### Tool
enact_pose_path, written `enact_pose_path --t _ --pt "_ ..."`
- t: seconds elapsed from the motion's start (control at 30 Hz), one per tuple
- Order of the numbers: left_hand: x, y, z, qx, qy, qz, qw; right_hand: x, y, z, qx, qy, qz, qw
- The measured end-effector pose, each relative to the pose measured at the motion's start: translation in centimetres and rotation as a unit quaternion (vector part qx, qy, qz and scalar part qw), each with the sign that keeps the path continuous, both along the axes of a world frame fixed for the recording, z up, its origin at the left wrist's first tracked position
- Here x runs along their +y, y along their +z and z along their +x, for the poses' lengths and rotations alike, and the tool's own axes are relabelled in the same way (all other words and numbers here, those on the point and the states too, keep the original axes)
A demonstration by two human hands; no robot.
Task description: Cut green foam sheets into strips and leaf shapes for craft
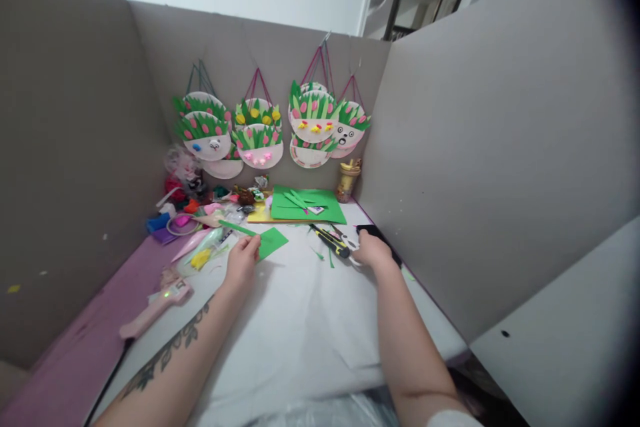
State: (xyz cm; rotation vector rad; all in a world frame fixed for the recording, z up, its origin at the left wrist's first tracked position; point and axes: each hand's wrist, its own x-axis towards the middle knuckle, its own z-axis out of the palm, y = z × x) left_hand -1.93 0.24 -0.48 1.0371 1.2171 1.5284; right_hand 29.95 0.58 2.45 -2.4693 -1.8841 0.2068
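Landmark: white table sheet (pixel 300 333), with grey cardboard walls on 3 sides.
Left hand: the left hand (pixel 242 261) is closed in a pinch on the near edge of a small green paper piece (pixel 271 241) lying on the sheet's far-left part.
Right hand: the right hand (pixel 371 251) rests at the sheet's far-right edge, curled over scissors (pixel 350 240); whether it grips them I cannot tell.
Nearby: a yellow-black utility knife (pixel 330 241) just left of the right hand; a green paper stack (pixel 306 205) beyond it; a pink glue gun (pixel 159 307) at the sheet's left edge.
Back wall: finished paper-plate flower baskets (pixel 260 137) hang above the sheet.
Step, as judged: paper held ready, cutter being taken up.
Next move calls for: a sure grip on the scissors and bringing them to the held paper.
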Motion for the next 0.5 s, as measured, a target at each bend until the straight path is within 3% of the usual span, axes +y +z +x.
enact_pose_path --t 0.27,0.4,0.47,0.5 --pt "-0.1 0.0 0.0 0.003 0.001 -0.002 1.0 -1.0 0.8 0.2 0.014 0.014 -0.002 1.0" --pt "-0.1 -0.2 0.1 0.016 0.001 0.007 1.0 -1.4 1.7 1.8 0.05 -0.057 0.122 0.99" --pt "0.0 -0.1 0.2 0.006 0.003 0.006 1.0 -1.1 1.7 1.7 0.183 -0.067 0.214 0.957" --pt "-0.1 0.1 0.2 -0.007 0.004 0.0 1.0 -0.8 1.5 1.2 0.278 -0.057 0.251 0.925"
